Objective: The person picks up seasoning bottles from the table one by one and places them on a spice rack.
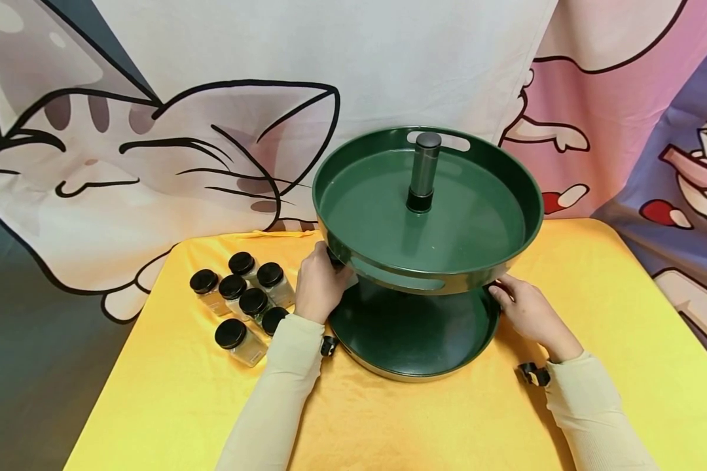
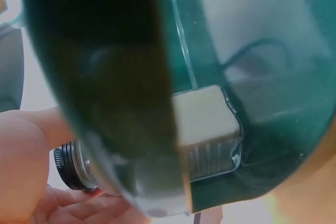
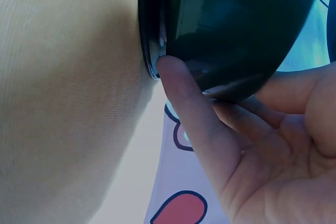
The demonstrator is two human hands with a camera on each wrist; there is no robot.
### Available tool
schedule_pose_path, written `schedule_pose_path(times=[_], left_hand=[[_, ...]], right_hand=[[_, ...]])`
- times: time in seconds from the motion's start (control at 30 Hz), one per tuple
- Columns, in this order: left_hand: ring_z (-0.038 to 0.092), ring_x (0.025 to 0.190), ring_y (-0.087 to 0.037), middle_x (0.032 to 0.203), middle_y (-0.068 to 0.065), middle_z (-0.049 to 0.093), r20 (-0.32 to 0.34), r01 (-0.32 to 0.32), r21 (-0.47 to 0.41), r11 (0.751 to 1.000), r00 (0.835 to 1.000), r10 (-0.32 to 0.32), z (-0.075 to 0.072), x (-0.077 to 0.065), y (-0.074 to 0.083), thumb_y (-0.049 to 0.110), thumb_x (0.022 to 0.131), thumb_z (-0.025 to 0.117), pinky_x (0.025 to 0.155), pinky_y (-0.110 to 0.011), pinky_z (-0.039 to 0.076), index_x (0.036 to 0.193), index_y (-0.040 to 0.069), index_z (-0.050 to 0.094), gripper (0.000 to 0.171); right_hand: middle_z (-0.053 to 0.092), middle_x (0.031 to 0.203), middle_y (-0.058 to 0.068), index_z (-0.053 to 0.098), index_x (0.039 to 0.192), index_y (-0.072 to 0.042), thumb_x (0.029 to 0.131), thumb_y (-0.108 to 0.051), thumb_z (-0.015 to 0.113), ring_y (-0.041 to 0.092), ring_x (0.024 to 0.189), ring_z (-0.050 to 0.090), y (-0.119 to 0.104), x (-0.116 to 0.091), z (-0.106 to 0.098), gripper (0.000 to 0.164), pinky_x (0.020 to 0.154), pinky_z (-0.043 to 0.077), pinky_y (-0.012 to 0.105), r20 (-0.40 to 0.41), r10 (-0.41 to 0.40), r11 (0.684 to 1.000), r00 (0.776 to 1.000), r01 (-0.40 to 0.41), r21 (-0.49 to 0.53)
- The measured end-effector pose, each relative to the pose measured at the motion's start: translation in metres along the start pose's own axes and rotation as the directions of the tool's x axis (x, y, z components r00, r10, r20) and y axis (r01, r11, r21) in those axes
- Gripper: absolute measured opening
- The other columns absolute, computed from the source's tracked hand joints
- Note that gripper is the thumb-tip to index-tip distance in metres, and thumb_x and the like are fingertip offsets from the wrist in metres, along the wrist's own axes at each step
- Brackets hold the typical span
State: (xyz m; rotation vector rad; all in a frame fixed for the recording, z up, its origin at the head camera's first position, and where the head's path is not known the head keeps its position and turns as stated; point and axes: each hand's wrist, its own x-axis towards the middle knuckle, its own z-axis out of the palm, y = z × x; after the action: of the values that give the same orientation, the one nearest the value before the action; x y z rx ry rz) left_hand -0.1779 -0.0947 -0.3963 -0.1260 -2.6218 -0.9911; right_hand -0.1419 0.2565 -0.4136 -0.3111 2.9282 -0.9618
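A two-tier green round tray stand [image 1: 424, 222] with a dark centre post stands on the table. My left hand [image 1: 320, 284] is at its left side, between the tiers, and holds a glass spice jar [image 2: 210, 129] by its black-lid end. The jar lies tilted on its side over the lower tray [image 1: 412, 340], with pale contents; the tray wall hides part of it in the left wrist view. I cannot tell whether it touches the tray floor. At the right, my right hand [image 1: 527, 307] pinches the lower tray's rim between thumb and fingers.
Several black-lidded spice jars [image 1: 253, 301] stand grouped on the yellow tablecloth [image 1: 165, 392], left of my left forearm. The upper tray overhangs both hands and has cut-out handles. A printed cat curtain [image 1: 212, 150] hangs behind the table.
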Motion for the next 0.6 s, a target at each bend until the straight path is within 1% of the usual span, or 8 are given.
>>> schedule_pose_path(times=[0.1,0.17,0.27,0.37,0.4,0.47,0.6], left_hand=[[0.057,0.063,-0.017,0.077,-0.004,0.055,0.003,-0.009,-0.002,1.000,1.000,0.009,-0.003,-0.001,0.001,0.030,0.084,0.066,0.055,-0.031,0.049,0.102,0.005,0.053,0.034],[0.057,0.068,-0.018,0.083,-0.005,0.056,0.010,-0.007,-0.006,1.000,1.000,0.007,-0.008,-0.003,0.004,0.030,0.084,0.066,0.058,-0.033,0.049,0.108,0.006,0.053,0.036],[0.060,0.087,-0.023,0.103,-0.009,0.060,0.030,0.011,-0.010,1.000,0.999,-0.011,-0.017,-0.007,0.011,0.030,0.084,0.065,0.072,-0.038,0.051,0.121,0.006,0.051,0.047],[0.057,0.106,-0.027,0.122,-0.012,0.056,0.045,0.039,-0.007,0.999,0.998,-0.039,-0.029,-0.013,0.018,0.033,0.085,0.065,0.084,-0.044,0.049,0.133,0.006,0.044,0.060],[0.057,0.108,-0.028,0.126,-0.013,0.054,0.047,0.046,-0.003,0.999,0.998,-0.045,-0.033,-0.015,0.020,0.034,0.085,0.065,0.085,-0.044,0.048,0.136,0.006,0.042,0.063],[0.058,0.106,-0.029,0.128,-0.013,0.053,0.046,0.052,0.006,0.999,0.998,-0.053,-0.040,-0.019,0.024,0.036,0.085,0.065,0.084,-0.043,0.049,0.138,0.007,0.040,0.066],[0.062,0.100,-0.028,0.128,-0.012,0.053,0.038,0.054,0.015,0.998,0.998,-0.054,-0.055,-0.027,0.028,0.036,0.084,0.067,0.081,-0.039,0.051,0.138,0.009,0.040,0.067]], right_hand=[[0.062,0.109,0.020,0.049,0.131,-0.006,0.100,-0.024,0.041,0.029,0.089,0.057,0.000,0.000,0.000,0.037,0.074,0.043,0.042,-0.002,0.002,1.000,1.000,-0.002,0.011],[0.062,0.111,0.021,0.048,0.132,-0.005,0.100,-0.023,0.042,0.030,0.093,0.058,0.000,0.000,0.000,0.038,0.076,0.044,0.042,-0.001,0.005,1.000,1.000,-0.005,0.018],[0.061,0.111,0.022,0.046,0.134,-0.004,0.099,-0.021,0.043,0.030,0.090,0.058,0.000,-0.001,0.000,0.039,0.073,0.045,0.041,0.002,0.011,1.000,1.000,-0.011,0.026],[0.062,0.108,0.020,0.047,0.134,-0.003,0.099,-0.020,0.043,0.028,0.084,0.056,0.001,-0.001,-0.001,0.039,0.070,0.044,0.039,0.002,0.010,1.000,1.000,-0.010,0.026],[0.063,0.105,0.019,0.047,0.133,-0.004,0.099,-0.021,0.043,0.027,0.082,0.055,0.001,-0.001,-0.001,0.038,0.069,0.042,0.038,0.005,0.012,1.000,1.000,-0.012,0.025],[0.063,0.099,0.016,0.048,0.133,-0.004,0.100,-0.023,0.042,0.026,0.080,0.054,0.001,-0.001,-0.001,0.038,0.069,0.041,0.038,0.006,0.011,1.000,1.000,-0.011,0.021],[0.062,0.087,0.010,0.048,0.133,-0.006,0.100,-0.026,0.040,0.024,0.076,0.053,0.001,-0.002,-0.001,0.039,0.069,0.040,0.038,0.011,0.013,1.000,1.000,-0.013,0.019]])
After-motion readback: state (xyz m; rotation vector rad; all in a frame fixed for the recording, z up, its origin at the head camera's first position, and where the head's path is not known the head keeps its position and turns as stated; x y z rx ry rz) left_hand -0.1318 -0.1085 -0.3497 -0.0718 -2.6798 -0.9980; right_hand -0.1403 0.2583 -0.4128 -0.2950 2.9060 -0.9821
